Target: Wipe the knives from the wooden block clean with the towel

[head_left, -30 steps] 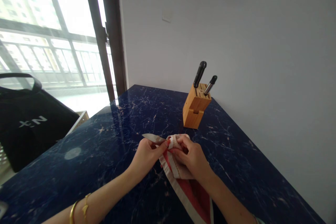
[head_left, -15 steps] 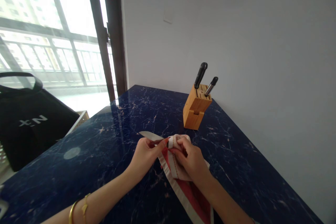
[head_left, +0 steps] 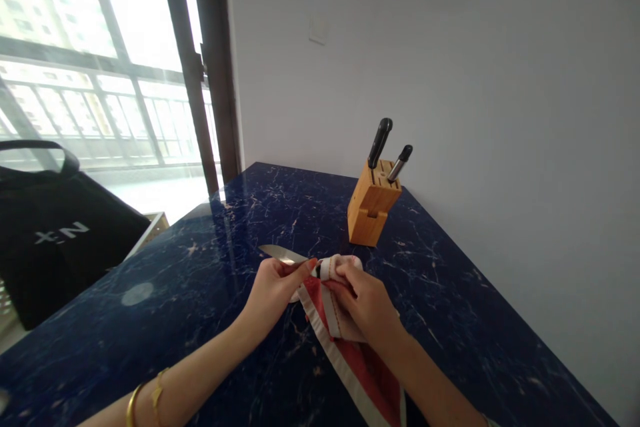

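Observation:
A knife (head_left: 281, 254) points to the left over the table, its bare blade tip showing past my left hand (head_left: 276, 287). The fingers of that hand pinch the blade close to the handle. My right hand (head_left: 367, 300) is closed on a red and off-white cloth (head_left: 336, 327), bunched around the knife's handle. Only a small dark bit of the handle shows between blade and cloth. The cloth's lower end hangs down toward the near edge of the view, partly behind my right forearm.
A wooden knife block (head_left: 371, 207) stands beyond my hands, with a black-handled knife (head_left: 381, 143) and a metal-handled tool (head_left: 401, 162) in it. The dark blue marbled table (head_left: 280, 200) meets the wall at right. A black bag (head_left: 65, 233) is at the left.
The knife has shifted slightly left and its blade now catches the light. My left hand has moved a little left with it, and more dark handle shows at the cloth's edge.

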The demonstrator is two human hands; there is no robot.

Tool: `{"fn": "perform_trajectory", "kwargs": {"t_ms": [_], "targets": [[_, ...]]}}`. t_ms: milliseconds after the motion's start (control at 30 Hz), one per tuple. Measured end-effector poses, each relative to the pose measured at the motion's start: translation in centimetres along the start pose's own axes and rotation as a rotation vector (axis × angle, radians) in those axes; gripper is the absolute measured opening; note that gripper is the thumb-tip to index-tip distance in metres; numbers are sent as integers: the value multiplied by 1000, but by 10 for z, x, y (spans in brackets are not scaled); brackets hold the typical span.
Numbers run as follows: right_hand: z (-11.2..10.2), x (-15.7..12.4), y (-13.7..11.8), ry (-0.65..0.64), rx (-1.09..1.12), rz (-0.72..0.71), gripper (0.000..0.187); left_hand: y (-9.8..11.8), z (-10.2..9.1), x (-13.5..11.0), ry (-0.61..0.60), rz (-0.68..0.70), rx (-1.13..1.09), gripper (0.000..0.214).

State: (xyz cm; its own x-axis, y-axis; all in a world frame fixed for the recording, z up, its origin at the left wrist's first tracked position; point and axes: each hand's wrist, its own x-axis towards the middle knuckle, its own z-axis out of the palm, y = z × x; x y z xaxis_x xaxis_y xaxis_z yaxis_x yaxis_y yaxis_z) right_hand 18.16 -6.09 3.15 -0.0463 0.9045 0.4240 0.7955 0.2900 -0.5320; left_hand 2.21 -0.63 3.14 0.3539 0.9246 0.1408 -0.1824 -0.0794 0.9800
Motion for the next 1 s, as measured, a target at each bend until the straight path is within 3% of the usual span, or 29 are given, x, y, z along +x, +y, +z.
{"fn": "perform_trajectory", "kwargs": {"t_ms": [100, 333, 533, 667, 867, 1000], "targets": [[0, 1, 4, 5, 68, -20, 13, -1, 1, -1, -13, -12, -10, 19], [-6, 6, 15, 106, 98, 91, 16, 1, -4, 6, 120, 5, -11, 20], [5, 1, -1, 36, 41, 48, 14, -4, 2, -1, 14, 25, -8, 21], [5, 1, -4, -25, 12, 34, 14, -4, 4, -3, 24, 11, 1, 20], [-3, 5, 7, 58, -40, 93, 12, 2, 2, 1, 121, -63, -104, 22], [0, 2, 3, 61, -23, 58, 12, 3, 3, 0, 88, -48, -102, 22]]}}
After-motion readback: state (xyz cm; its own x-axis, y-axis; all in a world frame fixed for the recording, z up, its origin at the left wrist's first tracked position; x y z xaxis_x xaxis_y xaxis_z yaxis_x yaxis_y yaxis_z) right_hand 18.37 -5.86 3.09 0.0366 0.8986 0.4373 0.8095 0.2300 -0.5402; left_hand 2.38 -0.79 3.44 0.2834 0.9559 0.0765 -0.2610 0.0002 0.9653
